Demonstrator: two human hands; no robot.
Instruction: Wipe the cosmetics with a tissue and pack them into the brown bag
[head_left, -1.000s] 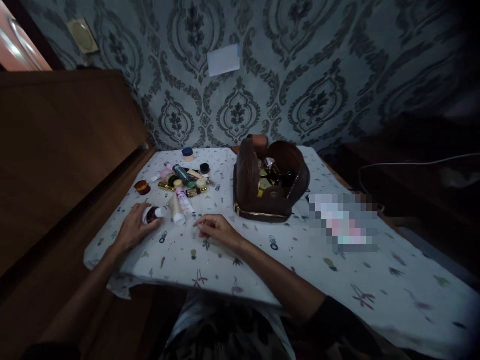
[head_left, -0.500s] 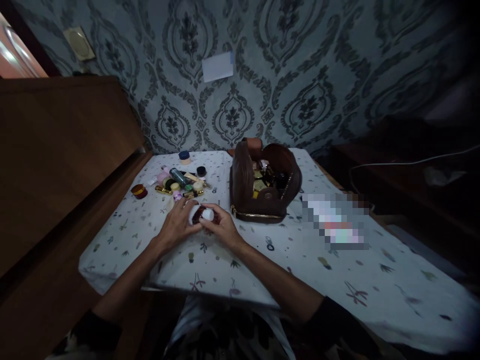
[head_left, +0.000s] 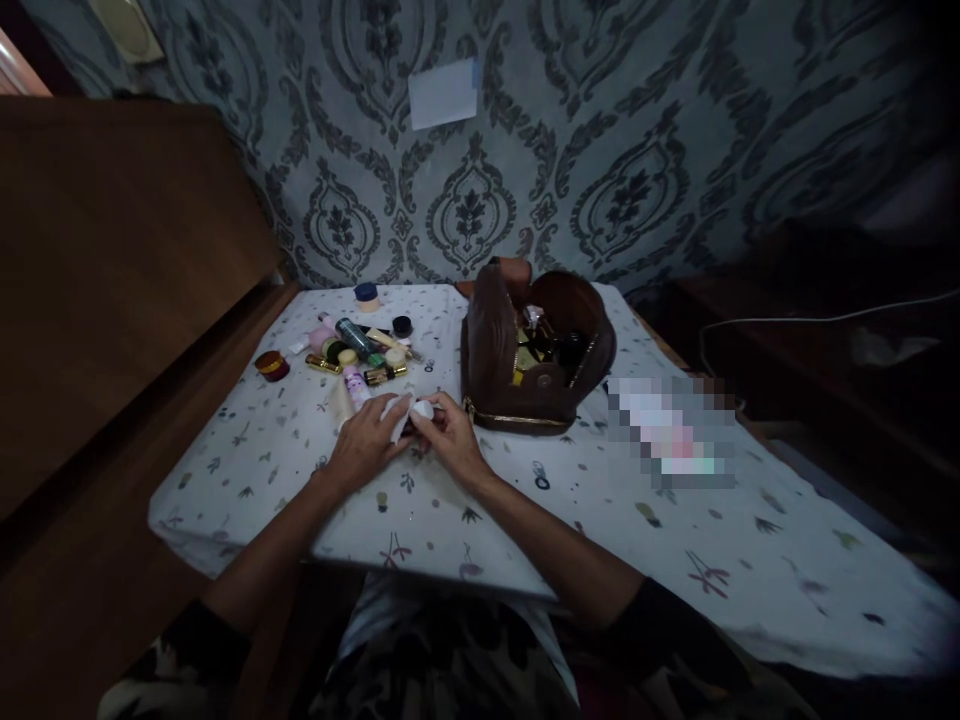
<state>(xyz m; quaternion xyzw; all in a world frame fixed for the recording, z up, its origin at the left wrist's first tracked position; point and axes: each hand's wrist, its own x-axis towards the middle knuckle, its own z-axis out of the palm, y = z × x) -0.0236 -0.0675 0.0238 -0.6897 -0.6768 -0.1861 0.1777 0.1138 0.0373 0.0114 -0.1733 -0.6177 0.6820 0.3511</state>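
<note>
Near the table's front, my right hand (head_left: 454, 440) has its fingers closed round a small dark bottle with a white cap (head_left: 423, 409). My left hand (head_left: 367, 440) pinches a white tissue (head_left: 396, 415) against the bottle's left side. Both hands largely cover the bottle's body. Just beyond my left hand lie several cosmetics, among them a pink-and-white tube (head_left: 354, 384), a gold tube (head_left: 385, 374) and a dark teal bottle (head_left: 355, 338). An open brown bag (head_left: 517, 400) with small items inside stands right of my hands.
A red-brown jar (head_left: 272, 366) sits at the table's left side, and a blue-lidded jar (head_left: 367, 297) near the wall. A pixelated object (head_left: 671, 430) lies right of the bag. The patterned cloth (head_left: 465, 530) covers the table. A wooden cabinet (head_left: 135, 230) borders the left.
The bottle has turned in my hands, so less of its dark body shows. The tissue now sits over its left side. The whole view has shifted slightly.
</note>
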